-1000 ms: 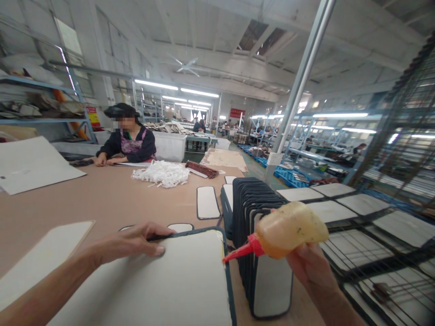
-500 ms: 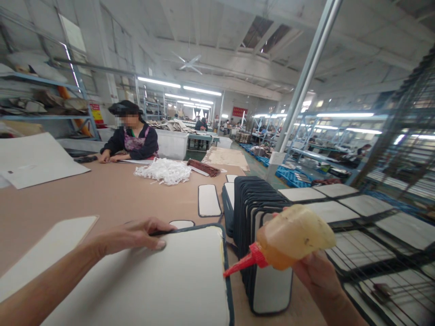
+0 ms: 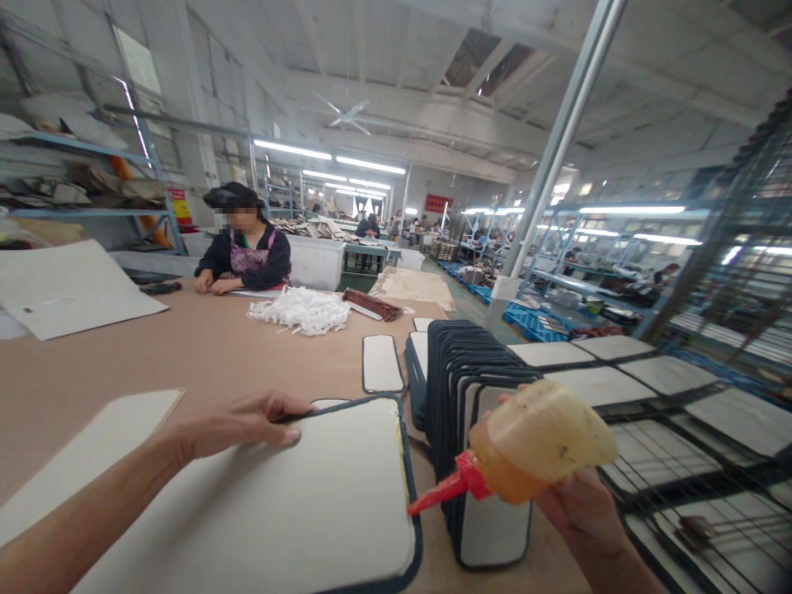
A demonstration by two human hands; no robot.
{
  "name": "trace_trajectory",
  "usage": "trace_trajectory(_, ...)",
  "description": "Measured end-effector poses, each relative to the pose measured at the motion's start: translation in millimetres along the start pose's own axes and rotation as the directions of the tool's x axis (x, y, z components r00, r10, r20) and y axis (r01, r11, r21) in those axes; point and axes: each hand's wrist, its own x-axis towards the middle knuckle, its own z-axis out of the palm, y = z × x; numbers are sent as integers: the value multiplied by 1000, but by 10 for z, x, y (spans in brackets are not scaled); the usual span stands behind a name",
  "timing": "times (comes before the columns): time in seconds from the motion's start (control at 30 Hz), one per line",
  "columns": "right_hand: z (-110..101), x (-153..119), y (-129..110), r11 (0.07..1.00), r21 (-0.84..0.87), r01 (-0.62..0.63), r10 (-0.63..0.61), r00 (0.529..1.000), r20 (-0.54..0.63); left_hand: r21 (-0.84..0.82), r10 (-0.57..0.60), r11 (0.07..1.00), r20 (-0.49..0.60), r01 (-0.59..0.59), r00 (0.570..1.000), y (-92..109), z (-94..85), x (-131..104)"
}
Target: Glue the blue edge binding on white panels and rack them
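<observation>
A brown table (image 3: 204, 355) spreads around the panel (image 3: 266, 503); beyond the panel's far edge lie white strips (image 3: 300, 311), with a co-worker (image 3: 247, 260) farther back. A stack (image 3: 449, 412) of dark-edged pieces stands just right of the panel. The left hand (image 3: 256, 425) grips the panel's far edge, thumb on the pale face. The right hand (image 3: 582, 503) is closed around a bottle (image 3: 544, 437), tilted, its red nozzle (image 3: 442, 488) at or just over the panel's dark rim (image 3: 418, 540). A yellow streak (image 3: 400, 445) runs along the panel's right side, from the far corner toward the tip. Doing this well probably calls for a light, even squeeze, the tip close along the rim, and a firm left grip; pressing too hard could run liquid onto the pale face.
</observation>
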Motion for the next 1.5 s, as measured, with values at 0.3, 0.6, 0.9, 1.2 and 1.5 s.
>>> trace_trajectory(0.3,-198,-61,100,999,2,-41,41,996,-85,-63,-71,995,76,76,995,79,1,-47)
trace_trajectory(0.6,-138,-98,151,998,16,66,-65,994,-85,-230,23,973,149,12,989,25,42,-39)
trace_trajectory(0.9,-155,-214,191,991,34,128,-123,983,-137,-379,-31,924,34,42,999,-372,70,79)
trace_trajectory(1.2,-116,-194,299,962,60,268,-231,908,-349,-509,12,860,77,29,997,-351,234,176)
trace_trajectory(1.5,-81,-188,349,941,79,328,-267,868,-419,-582,36,813,87,21,996,-369,360,238)
